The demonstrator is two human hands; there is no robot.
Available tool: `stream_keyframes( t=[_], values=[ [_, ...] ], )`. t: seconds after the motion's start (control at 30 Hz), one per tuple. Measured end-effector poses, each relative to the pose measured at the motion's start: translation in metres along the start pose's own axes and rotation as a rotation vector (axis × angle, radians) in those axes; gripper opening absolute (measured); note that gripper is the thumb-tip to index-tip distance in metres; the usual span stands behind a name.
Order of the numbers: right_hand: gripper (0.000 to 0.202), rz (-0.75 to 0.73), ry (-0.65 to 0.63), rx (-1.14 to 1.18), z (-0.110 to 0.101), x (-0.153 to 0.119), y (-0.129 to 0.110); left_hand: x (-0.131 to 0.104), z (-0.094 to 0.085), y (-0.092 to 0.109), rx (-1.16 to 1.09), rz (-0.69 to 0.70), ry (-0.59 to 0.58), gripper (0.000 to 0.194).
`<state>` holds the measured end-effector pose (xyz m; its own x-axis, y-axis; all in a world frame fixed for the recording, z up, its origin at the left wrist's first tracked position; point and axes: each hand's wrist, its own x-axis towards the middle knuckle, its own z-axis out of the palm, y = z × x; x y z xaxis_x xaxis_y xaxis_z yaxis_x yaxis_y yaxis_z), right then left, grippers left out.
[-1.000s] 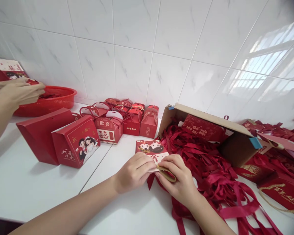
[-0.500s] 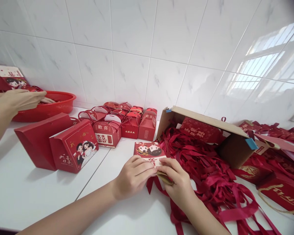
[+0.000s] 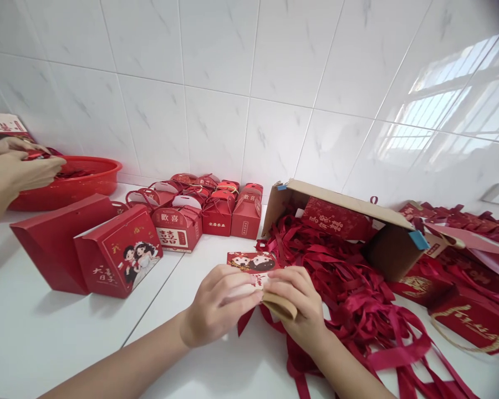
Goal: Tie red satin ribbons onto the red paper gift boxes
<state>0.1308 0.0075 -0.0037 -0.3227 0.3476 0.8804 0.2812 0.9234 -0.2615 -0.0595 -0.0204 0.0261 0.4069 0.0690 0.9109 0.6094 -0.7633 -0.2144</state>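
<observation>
A small red and white gift box [image 3: 251, 261] with two cartoon faces printed on it is between my hands, low over the white table. My left hand [image 3: 224, 302] grips its left side, fingers curled over the top. On the other side my right hand [image 3: 297, 299] holds the box's near part, where a brown cardboard flap [image 3: 279, 306] bends out toward me. The fingertips of both hands nearly meet, and the thumbs are mostly hidden. A dark red ribbon end [image 3: 245, 321] hangs just below the box.
Tangled red ribbons [image 3: 336, 282] spill from a cardboard carton [image 3: 349, 202] on the right. Finished red boxes [image 3: 218, 213] stand by the wall; two larger ones [image 3: 116, 252] are nearer. At far left a co-worker's hands [image 3: 16, 172] work over a red basin [image 3: 87, 177]. More boxes [image 3: 469, 316] sit far right.
The brown flap now bulges out further toward me, and the box's printed top is tipped more. The co-worker's hands have moved left and together. The view has shifted slightly.
</observation>
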Motion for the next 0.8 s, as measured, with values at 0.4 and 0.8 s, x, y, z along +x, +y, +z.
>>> stream_keyframes(
  t=[0.4,0.8],
  values=[
    [0.042,0.309,-0.113,0.090,0.008,-0.009,0.026,-0.010,-0.008,-0.014,0.025,-0.001,-0.043,0.022],
    [0.044,0.308,0.807,-0.275,-0.110,0.038,0.032,-0.029,0.013,-0.040,0.028,-0.182,0.066,0.080]
  ],
)
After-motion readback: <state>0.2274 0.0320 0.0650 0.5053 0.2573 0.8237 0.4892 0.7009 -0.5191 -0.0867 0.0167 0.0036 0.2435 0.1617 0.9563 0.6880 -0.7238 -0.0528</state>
